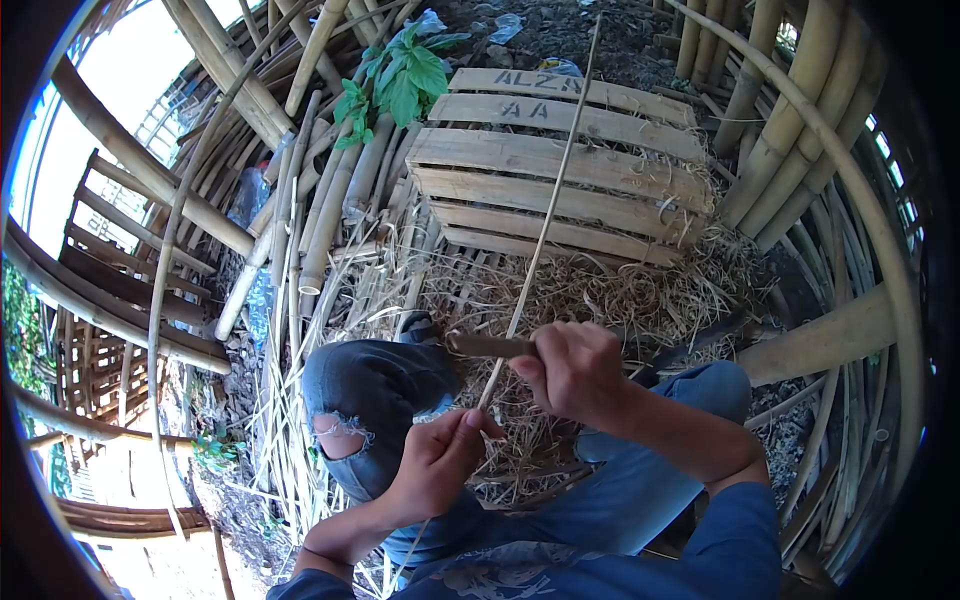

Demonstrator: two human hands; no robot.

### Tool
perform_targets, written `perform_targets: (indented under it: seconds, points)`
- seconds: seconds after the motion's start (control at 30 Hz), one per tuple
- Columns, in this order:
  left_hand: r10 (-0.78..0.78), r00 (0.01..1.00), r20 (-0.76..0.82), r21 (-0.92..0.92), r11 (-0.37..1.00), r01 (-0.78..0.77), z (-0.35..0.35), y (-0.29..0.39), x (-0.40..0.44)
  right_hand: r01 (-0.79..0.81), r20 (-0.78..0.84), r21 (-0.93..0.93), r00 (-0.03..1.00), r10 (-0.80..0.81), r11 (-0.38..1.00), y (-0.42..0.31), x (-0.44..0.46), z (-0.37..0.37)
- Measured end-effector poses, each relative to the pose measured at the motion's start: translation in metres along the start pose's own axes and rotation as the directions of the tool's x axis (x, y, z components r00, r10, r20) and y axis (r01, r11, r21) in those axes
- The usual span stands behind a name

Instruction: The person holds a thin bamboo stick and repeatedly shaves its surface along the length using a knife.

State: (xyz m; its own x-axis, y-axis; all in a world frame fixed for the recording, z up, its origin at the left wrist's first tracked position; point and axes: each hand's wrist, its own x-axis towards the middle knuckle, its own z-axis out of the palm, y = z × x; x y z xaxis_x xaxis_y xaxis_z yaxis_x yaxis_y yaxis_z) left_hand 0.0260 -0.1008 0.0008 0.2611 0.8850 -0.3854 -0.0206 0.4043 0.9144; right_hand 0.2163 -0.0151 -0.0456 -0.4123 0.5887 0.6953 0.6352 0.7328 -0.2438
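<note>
A long, thin bamboo strip (545,215) runs from the top of the view down between my knees. My left hand (440,460) is closed round its lower part, thumb lying along it. Just above and to the right, my right hand (578,372) is a fist round a tool with a brown, rounded wooden handle (492,346). That handle sticks out to the left across the strip; whether they touch I cannot tell. The tool's other end is hidden by my fist and forearm. Curly bamboo shavings (540,440) cover the ground between my legs.
A slatted wooden crate (560,165) with painted letters stands ahead, shavings round it. Cut bamboo poles (335,215) and pale strips lie left, by a leafy green plant (405,85). Thick bamboo poles (800,120) rise at right. A dark, flat object (700,340) lies beyond my right knee.
</note>
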Motion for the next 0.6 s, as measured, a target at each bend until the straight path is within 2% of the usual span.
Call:
perform_targets:
  seconds: [0.07, 0.23, 0.3, 0.37, 0.4, 0.47, 0.6]
  points:
    - [0.009, 1.000, -0.016, 0.033, 0.999, -0.009, 0.001, -0.002, -0.001, -0.027, 0.025, -0.123, 0.999, 0.030, 0.992, 0.007, 0.004, -0.005]
    - [0.028, 0.999, -0.039, 0.062, 0.998, -0.026, 0.001, -0.002, -0.005, -0.016, -0.050, -0.126, 0.999, 0.010, 0.992, 0.018, 0.004, 0.001]
    - [-0.037, 0.999, -0.025, 0.062, 0.997, 0.038, 0.000, 0.000, -0.009, -0.026, -0.059, -0.164, 0.998, 0.017, 0.986, 0.032, 0.006, -0.002]
    - [-0.066, 0.998, 0.001, 0.039, 0.997, 0.066, 0.000, -0.007, -0.016, -0.254, -0.078, -0.252, 0.967, 0.242, 0.934, 0.052, 0.010, -0.008]
    - [-0.099, 0.995, 0.028, 0.016, 0.995, 0.099, 0.000, -0.011, -0.021, -0.260, -0.082, -0.258, 0.966, 0.247, 0.931, 0.060, 0.011, -0.009]
    - [-0.094, 0.994, 0.048, 0.040, 0.995, 0.092, -0.001, -0.015, -0.028, -0.266, -0.228, -0.299, 0.952, 0.202, 0.917, 0.075, 0.013, -0.013]
    - [-0.118, 0.991, 0.064, 0.086, 0.990, 0.112, -0.002, -0.016, -0.034, -0.333, -0.231, -0.315, 0.935, 0.268, 0.889, 0.082, 0.012, -0.020]
